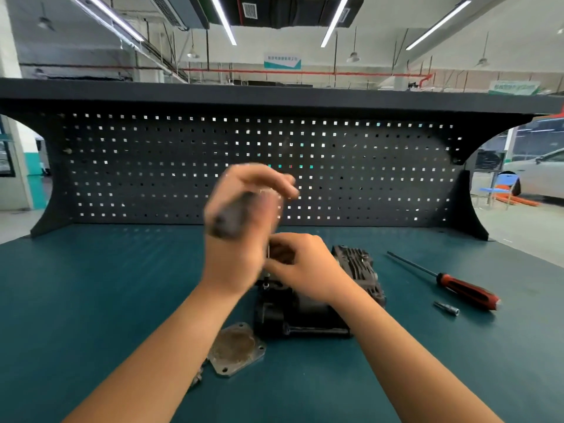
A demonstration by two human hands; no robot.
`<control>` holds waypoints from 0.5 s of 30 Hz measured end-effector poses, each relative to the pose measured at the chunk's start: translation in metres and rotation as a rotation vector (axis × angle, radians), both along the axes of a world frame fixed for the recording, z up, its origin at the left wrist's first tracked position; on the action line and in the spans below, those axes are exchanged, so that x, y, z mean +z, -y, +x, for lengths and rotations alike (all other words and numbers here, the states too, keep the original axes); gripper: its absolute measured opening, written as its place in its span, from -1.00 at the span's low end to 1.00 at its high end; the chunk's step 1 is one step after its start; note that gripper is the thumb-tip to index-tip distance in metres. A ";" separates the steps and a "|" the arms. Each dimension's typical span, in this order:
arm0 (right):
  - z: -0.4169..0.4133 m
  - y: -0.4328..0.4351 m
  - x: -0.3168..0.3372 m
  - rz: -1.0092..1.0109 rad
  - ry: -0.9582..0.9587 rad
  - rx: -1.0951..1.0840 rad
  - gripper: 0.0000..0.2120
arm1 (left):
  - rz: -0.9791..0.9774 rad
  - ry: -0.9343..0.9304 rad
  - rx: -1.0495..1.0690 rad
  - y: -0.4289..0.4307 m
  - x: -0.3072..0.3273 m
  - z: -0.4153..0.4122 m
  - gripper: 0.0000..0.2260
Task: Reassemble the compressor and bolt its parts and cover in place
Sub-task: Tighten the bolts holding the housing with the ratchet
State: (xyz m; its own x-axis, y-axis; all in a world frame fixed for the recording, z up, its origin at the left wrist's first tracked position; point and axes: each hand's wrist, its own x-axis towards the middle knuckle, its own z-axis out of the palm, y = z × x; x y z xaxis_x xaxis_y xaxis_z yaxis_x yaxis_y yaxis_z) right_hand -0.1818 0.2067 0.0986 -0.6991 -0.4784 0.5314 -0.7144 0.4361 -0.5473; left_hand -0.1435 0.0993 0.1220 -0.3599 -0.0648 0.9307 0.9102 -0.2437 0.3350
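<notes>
Heavy, rigid cast compressor point(305, 319); steady by its body. Left hand point(241, 257) clenches driver point(232, 218) handle, right hand point(305, 270) fingers point(282, 244) pinch shaft.

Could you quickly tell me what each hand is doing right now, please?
Left hand: gripping a dark tool handle, motion-blurred.
Right hand: fingers curled on top of the compressor; what they pinch cannot be told.

Left hand point(235, 261), blurred, raised, fingers curled round a dark handle point(232, 215); right hand point(302, 268) at its 4 o'clock, fingers curled, grasp hidden.
</notes>
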 end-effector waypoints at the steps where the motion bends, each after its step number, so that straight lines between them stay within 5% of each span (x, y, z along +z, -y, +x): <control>1: -0.002 -0.001 -0.002 -0.021 0.001 -0.011 -0.93 | 0.135 0.098 -0.087 0.005 0.008 0.002 -0.60; 5: -0.003 0.004 -0.002 -0.111 0.118 0.046 -0.81 | 0.596 0.526 -0.361 0.026 0.020 -0.009 -0.51; 15: 0.014 0.012 0.010 -0.076 -0.123 0.160 -0.81 | 0.456 0.746 -0.542 0.049 0.035 -0.015 -0.60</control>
State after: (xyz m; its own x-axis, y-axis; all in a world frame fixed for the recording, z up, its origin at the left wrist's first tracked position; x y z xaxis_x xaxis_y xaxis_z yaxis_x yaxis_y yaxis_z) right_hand -0.1676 0.1949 0.1087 -0.5453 -0.5333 0.6467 -0.8345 0.2725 -0.4789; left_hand -0.1586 0.0508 0.1569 -0.9224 -0.0130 0.3861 0.2383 -0.8057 0.5422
